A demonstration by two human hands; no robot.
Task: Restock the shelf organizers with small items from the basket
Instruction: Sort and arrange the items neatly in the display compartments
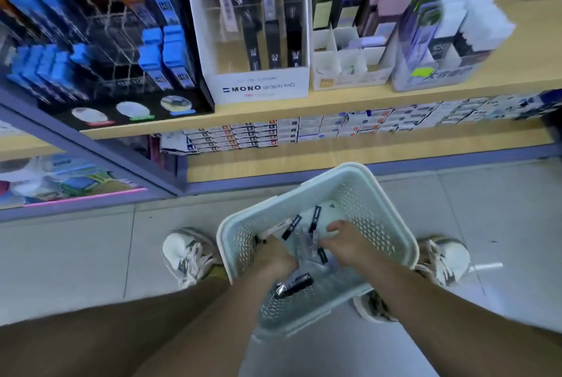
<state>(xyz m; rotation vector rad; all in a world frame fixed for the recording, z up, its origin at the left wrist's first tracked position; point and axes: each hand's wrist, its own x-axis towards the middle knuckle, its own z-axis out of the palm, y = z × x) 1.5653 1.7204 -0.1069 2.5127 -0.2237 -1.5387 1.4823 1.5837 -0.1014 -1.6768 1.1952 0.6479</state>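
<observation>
Reaching with left hand and right hand into the basket, parked on the floor between the shoes, close under the shelf organizers, likely for short trips upward. Sorting through small items and clear wrap at the bottom. Impossible to tell grasping from released on either side, with both sunk in the pile.

Pale basket — black packets inside

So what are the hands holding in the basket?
The left hand seems to grip a white case by its near end; whether the right hand holds anything cannot be told.
</observation>
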